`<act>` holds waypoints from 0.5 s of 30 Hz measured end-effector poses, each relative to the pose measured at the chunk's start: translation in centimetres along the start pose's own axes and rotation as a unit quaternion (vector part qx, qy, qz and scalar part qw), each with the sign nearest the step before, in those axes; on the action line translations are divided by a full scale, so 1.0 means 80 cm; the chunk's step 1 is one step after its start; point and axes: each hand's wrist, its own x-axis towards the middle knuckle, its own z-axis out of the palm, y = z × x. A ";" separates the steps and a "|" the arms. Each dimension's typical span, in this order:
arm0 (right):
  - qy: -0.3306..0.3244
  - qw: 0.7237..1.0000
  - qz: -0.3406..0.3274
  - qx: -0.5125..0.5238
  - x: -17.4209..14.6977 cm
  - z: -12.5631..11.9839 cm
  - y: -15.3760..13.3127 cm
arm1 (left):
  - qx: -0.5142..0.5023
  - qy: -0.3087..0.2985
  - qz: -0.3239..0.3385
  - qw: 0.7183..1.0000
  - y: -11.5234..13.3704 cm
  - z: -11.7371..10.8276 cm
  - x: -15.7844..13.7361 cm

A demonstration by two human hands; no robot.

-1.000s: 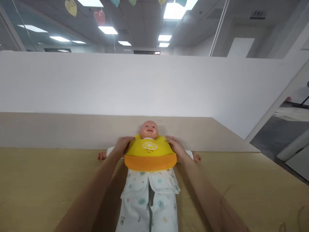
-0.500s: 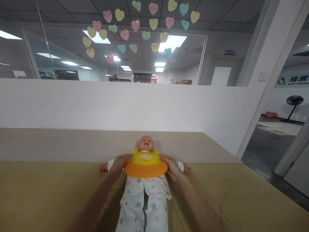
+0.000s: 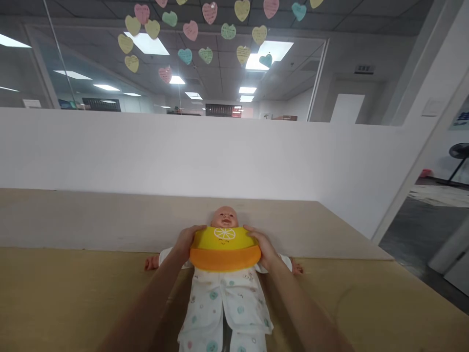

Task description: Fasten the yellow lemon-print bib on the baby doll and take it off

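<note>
A yellow bib [image 3: 224, 243] is lying across the chest of a doll [image 3: 224, 217], near the middle of the view and a little toward 6 o'clock. Taking the bib as the centre of the dial, the person's left hand [image 3: 185, 242] is gripping its edge at 9 o'clock and the right hand [image 3: 264, 248] is gripping its edge at 3 o'clock. The fingers of both hands are curling at the bib's upper corners; the thumbs are not showing clearly. A white citrus slice and a small smiling face are decorating the yellow part, and an orange pocket [image 3: 224, 259] is running along its 6 o'clock side.

The doll is lying face up on the worktop [image 3: 73, 298], its head pointing to 12 o'clock and its arms stretching out toward 9 and 3. White printed clothes [image 3: 220, 298] are covering its body toward 6 o'clock. Beyond its head, a white wall [image 3: 183, 156] is standing at 12, with heart-shaped notes [image 3: 228, 32] showing on the glass above. A black fan [image 3: 459, 151] is standing between 2 and 3 o'clock.
</note>
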 end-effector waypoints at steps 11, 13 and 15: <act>0.089 0.982 -0.104 -0.132 -0.068 -0.040 0.030 | 0.110 0.065 0.168 0.977 -0.039 -0.037 -0.065; 0.086 0.967 -0.137 -0.198 -0.085 -0.051 0.037 | 0.107 0.083 0.177 0.975 -0.048 -0.039 -0.084; 0.085 0.945 -0.180 -0.260 -0.100 -0.061 0.043 | 0.083 0.086 0.176 0.977 -0.058 -0.044 -0.096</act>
